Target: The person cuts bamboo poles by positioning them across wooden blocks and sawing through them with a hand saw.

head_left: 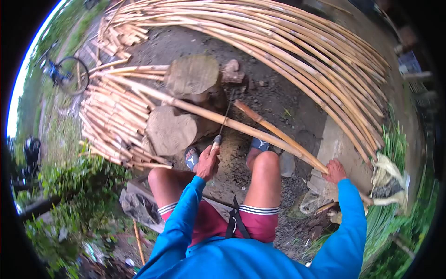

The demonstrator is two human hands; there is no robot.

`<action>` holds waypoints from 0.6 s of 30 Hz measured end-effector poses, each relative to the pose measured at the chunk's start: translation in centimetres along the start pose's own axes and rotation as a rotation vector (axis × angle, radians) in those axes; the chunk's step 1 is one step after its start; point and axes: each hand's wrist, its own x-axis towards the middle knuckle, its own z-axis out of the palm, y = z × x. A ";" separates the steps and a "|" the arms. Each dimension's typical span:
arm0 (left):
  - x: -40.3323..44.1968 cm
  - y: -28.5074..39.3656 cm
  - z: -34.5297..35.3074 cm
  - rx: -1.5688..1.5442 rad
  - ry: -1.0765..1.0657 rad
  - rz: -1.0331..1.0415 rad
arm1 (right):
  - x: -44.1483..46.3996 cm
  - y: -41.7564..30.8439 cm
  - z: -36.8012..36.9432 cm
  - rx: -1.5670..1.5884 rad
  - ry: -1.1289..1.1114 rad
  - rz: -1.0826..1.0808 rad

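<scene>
My left hand [207,162] is closed round the handle of a long thin blade [226,114], which points away from me and crosses a bamboo pole. That long pole [195,109] runs from the upper left, over the tree stumps, down to the right. My right hand [335,171] is wrapped round the pole near its lower right end. Beside it lies a shorter, darker bamboo piece [267,124], which meets the long pole near my right hand. Two cut stumps, one farther [193,74] and one nearer [171,130], stand in front of my feet.
Long bamboo poles [297,51] curve across the back and right. Cut bamboo pieces [114,118] are piled at the left. A bicycle [69,76] is at the far left, a pale sack [388,179] at the right. Wooden chunks [232,72] lie beside the farther stump.
</scene>
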 end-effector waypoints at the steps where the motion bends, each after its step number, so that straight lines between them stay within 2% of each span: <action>1: 0.0 0.0 0.2 0.082 0.048 0.071 | 0.5 0.2 0.4 -0.061 -0.127 0.038; 2: 0.1 -0.1 0.6 0.136 0.050 0.106 | 0.1 1.8 2.6 -0.136 0.000 -0.084; 3: -0.1 -0.5 0.8 0.134 0.049 0.098 | -0.2 1.8 2.6 -0.150 -0.060 -0.033; 4: -0.2 -0.6 1.1 0.111 0.052 0.067 | -0.9 2.8 5.0 -0.157 0.116 -0.100; 5: -0.7 -0.7 1.2 0.085 0.063 0.021 | -0.8 2.6 4.7 -0.147 0.046 -0.061; 6: -1.2 -0.8 1.2 0.063 0.081 -0.016 | -1.2 2.0 4.3 -0.198 0.216 -0.124; 8: -1.8 -2.0 0.8 0.065 0.115 -0.015 | 0.6 0.4 2.4 -0.160 -0.188 0.105; 9: -0.7 -4.1 -0.5 0.103 0.136 0.095 | -0.2 0.4 3.5 -0.255 0.084 0.015; 10: 0.4 -6.2 -1.8 0.143 0.162 0.204 | 0.7 -0.7 2.0 -0.235 -0.115 0.136; 11: 0.1 -5.4 -1.3 0.153 0.147 0.178 | 0.9 -0.9 1.2 -0.236 -0.109 0.159; 13: -0.5 -3.9 -0.4 0.175 0.116 0.126 | 1.8 -1.6 0.3 -0.293 -0.289 0.198; 14: -1.2 -2.9 0.4 0.066 0.101 0.010 | 2.4 -2.0 0.3 -0.343 -0.343 0.260; 16: -1.4 -2.4 0.8 -0.055 0.126 -0.162 | 3.0 -1.5 1.0 -0.386 -0.319 0.287; 18: -0.4 -3.4 -0.1 -0.056 0.110 -0.154 | 4.0 -1.5 2.3 -0.428 -0.292 0.290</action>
